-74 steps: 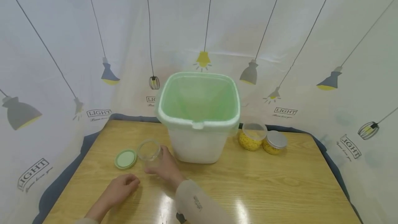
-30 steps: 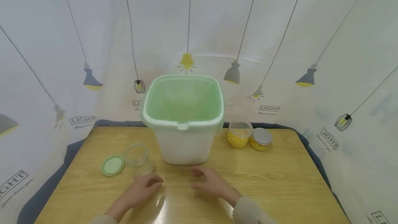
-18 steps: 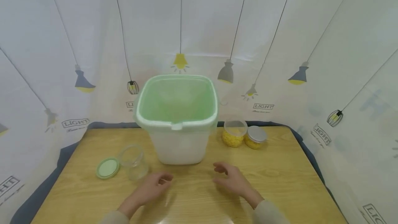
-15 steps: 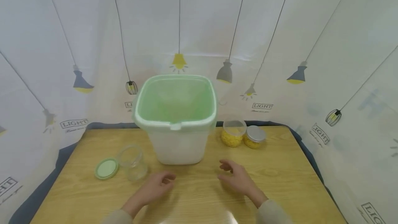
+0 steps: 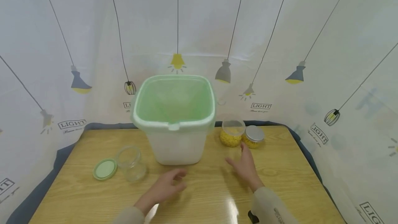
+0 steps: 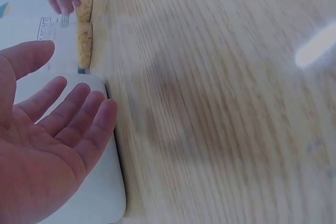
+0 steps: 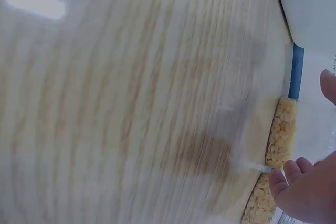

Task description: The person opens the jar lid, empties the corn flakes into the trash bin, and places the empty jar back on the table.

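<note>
While my left hand [image 5: 168,186] idles, fingers apart, my open right hand [image 5: 245,163] has advanced toward the corn jars [image 5: 231,134] at one o'clock.

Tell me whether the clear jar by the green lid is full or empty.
Empty: the jar stands open and see-through, its lid lying beside it.

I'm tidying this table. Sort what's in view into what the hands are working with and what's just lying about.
In use: right hand reaching for the two corn jars, open jar and capped jar; left hand idle.
Lying about: bin, empty jar, green lid.
</note>
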`<move>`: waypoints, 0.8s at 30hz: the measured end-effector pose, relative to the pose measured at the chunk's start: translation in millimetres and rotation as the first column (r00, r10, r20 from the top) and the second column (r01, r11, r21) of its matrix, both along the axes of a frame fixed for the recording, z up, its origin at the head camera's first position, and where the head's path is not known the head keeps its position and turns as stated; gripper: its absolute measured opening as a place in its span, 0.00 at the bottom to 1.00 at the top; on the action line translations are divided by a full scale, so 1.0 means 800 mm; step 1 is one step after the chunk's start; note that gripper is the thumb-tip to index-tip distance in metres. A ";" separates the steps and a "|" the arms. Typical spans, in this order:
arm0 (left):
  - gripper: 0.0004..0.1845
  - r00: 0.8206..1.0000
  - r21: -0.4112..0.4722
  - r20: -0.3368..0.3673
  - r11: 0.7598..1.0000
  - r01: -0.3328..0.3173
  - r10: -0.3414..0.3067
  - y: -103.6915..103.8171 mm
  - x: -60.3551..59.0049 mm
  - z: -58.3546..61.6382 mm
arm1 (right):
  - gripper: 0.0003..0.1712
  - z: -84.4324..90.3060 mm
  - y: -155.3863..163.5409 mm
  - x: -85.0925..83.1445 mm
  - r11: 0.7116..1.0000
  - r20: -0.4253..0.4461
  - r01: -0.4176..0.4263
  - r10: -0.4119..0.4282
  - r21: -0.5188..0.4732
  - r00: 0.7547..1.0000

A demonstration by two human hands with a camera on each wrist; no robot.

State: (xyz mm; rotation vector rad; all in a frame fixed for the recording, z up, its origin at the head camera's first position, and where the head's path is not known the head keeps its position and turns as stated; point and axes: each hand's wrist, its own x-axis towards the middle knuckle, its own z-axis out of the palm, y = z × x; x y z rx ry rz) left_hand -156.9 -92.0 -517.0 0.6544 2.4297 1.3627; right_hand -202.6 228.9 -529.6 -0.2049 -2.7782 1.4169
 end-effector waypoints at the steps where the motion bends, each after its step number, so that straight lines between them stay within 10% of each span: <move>1: 0.25 1.000 0.004 0.000 1.000 -0.002 0.002 0.001 0.000 0.000 | 0.55 -0.002 -0.001 -0.004 1.000 0.006 0.017 -0.017 -0.009 1.000; 16: 0.27 0.999 0.030 0.028 0.999 0.029 -0.030 0.009 0.004 -0.003 | 0.60 -0.019 -0.019 -0.047 0.974 -0.023 0.193 -0.197 -0.121 0.980; 24: 0.26 0.990 -0.072 -0.130 0.997 0.038 -0.047 0.016 0.009 0.001 | 0.63 -0.027 -0.029 -0.064 0.945 -0.150 0.253 -0.286 -0.206 0.947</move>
